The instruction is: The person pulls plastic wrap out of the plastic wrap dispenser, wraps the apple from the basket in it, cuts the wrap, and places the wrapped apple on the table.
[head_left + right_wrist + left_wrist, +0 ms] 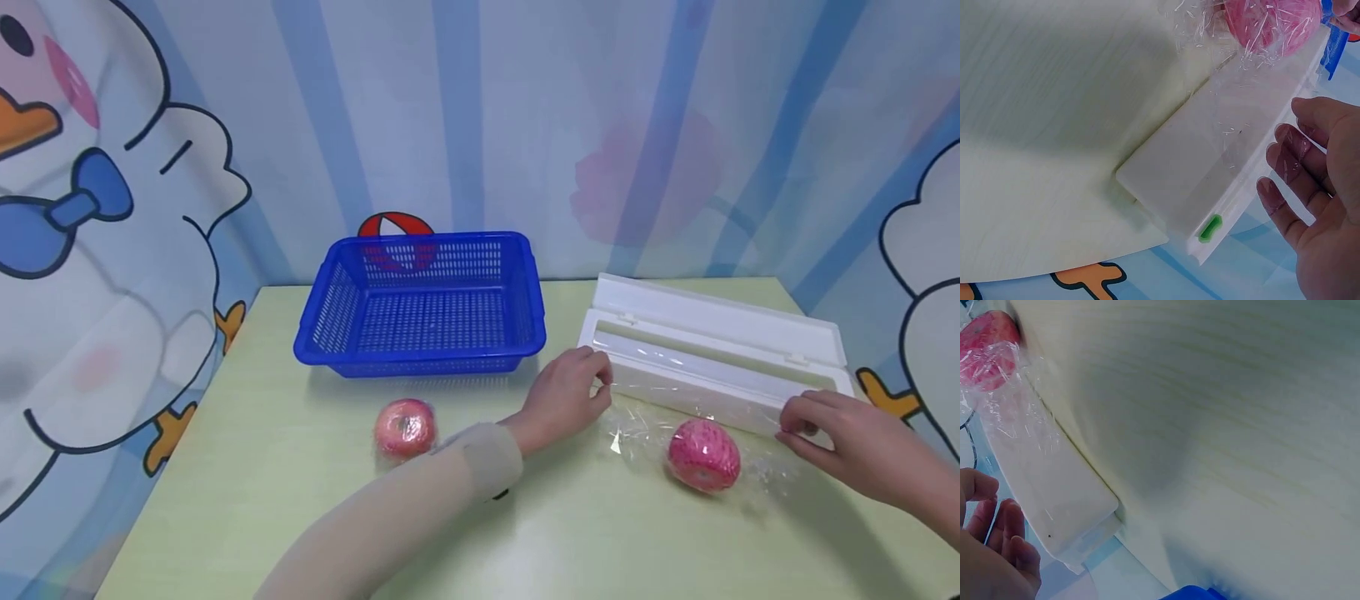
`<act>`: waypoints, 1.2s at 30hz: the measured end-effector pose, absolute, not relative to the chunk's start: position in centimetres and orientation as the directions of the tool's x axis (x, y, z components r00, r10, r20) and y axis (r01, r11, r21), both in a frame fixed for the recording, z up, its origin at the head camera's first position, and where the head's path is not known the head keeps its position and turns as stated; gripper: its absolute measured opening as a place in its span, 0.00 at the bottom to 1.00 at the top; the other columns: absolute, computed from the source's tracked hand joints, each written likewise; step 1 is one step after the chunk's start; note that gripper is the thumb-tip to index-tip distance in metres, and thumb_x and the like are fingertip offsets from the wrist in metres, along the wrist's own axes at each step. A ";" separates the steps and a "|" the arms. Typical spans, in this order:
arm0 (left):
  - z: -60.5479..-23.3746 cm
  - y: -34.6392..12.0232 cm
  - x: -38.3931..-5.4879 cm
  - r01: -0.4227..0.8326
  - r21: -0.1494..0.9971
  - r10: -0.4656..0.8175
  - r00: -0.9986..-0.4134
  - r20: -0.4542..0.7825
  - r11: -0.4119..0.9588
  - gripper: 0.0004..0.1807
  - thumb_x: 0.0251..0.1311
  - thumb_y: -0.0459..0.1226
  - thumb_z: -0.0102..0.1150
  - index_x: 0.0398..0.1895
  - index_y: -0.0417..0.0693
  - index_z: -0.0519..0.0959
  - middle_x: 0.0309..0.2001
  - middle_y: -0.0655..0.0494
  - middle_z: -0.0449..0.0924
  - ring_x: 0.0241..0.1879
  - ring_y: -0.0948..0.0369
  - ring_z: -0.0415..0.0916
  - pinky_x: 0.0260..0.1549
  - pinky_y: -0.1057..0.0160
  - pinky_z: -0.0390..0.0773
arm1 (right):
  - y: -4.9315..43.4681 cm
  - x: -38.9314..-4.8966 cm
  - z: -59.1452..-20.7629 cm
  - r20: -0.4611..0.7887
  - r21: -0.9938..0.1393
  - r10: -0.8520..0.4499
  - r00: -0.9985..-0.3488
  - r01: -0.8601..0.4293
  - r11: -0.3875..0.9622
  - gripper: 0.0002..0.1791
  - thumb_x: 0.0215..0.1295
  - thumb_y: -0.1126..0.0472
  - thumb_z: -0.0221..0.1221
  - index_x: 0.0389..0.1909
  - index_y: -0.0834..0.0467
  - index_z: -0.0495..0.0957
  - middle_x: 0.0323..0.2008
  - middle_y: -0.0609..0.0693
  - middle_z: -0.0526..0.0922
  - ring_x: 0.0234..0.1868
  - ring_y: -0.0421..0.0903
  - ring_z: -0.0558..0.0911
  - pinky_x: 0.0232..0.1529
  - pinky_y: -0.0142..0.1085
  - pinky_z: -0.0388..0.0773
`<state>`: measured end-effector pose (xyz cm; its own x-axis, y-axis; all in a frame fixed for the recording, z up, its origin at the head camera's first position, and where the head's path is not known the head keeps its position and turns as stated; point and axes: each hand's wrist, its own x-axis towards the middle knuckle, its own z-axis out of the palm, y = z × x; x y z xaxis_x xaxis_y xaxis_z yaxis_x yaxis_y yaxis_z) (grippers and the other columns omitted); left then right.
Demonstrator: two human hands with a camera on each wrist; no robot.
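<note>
A white cling film dispenser (720, 358) lies with its long lid flipped back. Clear plastic wrap (637, 425) hangs over its front and spreads on the table, around a pinkish-red apple (703, 455). At the dispenser's left end, my left hand (567, 392) pinches the edge of the wrap between thumb and fingers. My right hand (847, 442) pinches the film at the right end; in the right wrist view, film clings over the fingertips (1285, 164). A second apple (405, 429), shiny with film, sits beyond my left forearm.
A blue perforated basket (420, 362) stands at the back left of the pale table (247, 467). Behind the table hangs a printed curtain (525, 125) with cartoon birds. A green slider (1210, 228) shows at the dispenser's end in the right wrist view.
</note>
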<state>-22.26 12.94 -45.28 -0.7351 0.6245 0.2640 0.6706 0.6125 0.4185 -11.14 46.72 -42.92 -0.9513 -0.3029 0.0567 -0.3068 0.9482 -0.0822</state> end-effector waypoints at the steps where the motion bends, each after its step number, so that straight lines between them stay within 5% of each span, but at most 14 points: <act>1: -45.3 12.9 -22.2 0.656 0.448 0.615 -0.745 0.258 0.608 0.03 0.68 0.34 0.66 0.40 0.52 0.82 0.44 0.55 0.85 0.44 0.62 0.79 0.44 0.69 0.78 | 46.7 -11.0 -42.9 0.057 -0.080 -0.301 -0.952 -0.305 0.949 0.15 0.57 0.62 0.79 0.30 0.49 0.80 0.30 0.40 0.81 0.31 0.42 0.82 0.34 0.43 0.87; 13: -45.7 12.0 -21.3 0.331 0.819 0.528 -0.848 0.040 0.469 0.07 0.68 0.28 0.66 0.41 0.49 0.81 0.48 0.59 0.88 0.29 0.72 0.81 0.26 0.71 0.79 | 46.9 -9.0 -43.9 0.127 -0.054 -0.342 -0.931 -0.351 0.935 0.17 0.51 0.61 0.82 0.29 0.46 0.81 0.29 0.37 0.80 0.30 0.39 0.81 0.32 0.39 0.86; 20: -46.0 11.2 -20.8 0.255 0.862 0.520 -0.854 -0.012 0.438 0.06 0.69 0.28 0.66 0.40 0.48 0.81 0.52 0.55 0.89 0.34 0.71 0.85 0.27 0.70 0.81 | 46.5 -7.8 -45.2 0.128 -0.003 -0.384 -0.914 -0.388 0.922 0.19 0.47 0.61 0.84 0.29 0.43 0.81 0.30 0.35 0.79 0.30 0.38 0.77 0.33 0.39 0.86; 26: -46.3 10.8 -20.3 0.466 0.714 0.619 -0.783 0.059 0.522 0.06 0.69 0.28 0.67 0.40 0.49 0.82 0.50 0.57 0.89 0.41 0.69 0.86 0.40 0.75 0.80 | 46.2 -7.6 -46.5 0.136 0.037 -0.437 -0.889 -0.436 0.899 0.20 0.43 0.61 0.86 0.30 0.43 0.83 0.31 0.37 0.82 0.31 0.40 0.80 0.35 0.43 0.89; 32: -46.6 10.5 -20.1 0.708 0.383 0.720 -0.680 0.140 0.594 0.08 0.68 0.29 0.65 0.42 0.52 0.82 0.46 0.61 0.85 0.43 0.66 0.81 0.42 0.72 0.78 | 45.7 -7.7 -46.8 0.055 0.030 -0.420 -0.906 -0.419 0.907 0.16 0.48 0.59 0.84 0.32 0.44 0.86 0.34 0.40 0.86 0.35 0.45 0.85 0.41 0.49 0.89; 36: -46.1 10.5 -19.7 0.797 0.160 0.780 -0.603 0.168 0.582 0.08 0.67 0.32 0.64 0.45 0.54 0.82 0.54 0.61 0.82 0.52 0.63 0.80 0.44 0.69 0.78 | 45.4 -7.6 -46.2 0.031 0.050 -0.372 -0.928 -0.370 0.928 0.13 0.52 0.53 0.82 0.32 0.47 0.86 0.34 0.43 0.86 0.37 0.48 0.85 0.44 0.55 0.88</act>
<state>-19.68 10.49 -46.10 -0.6031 0.7798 0.1678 0.7972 0.5820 0.1603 -7.62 45.38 -46.16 -0.9277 -0.3720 0.0313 -0.3702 0.9276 0.0504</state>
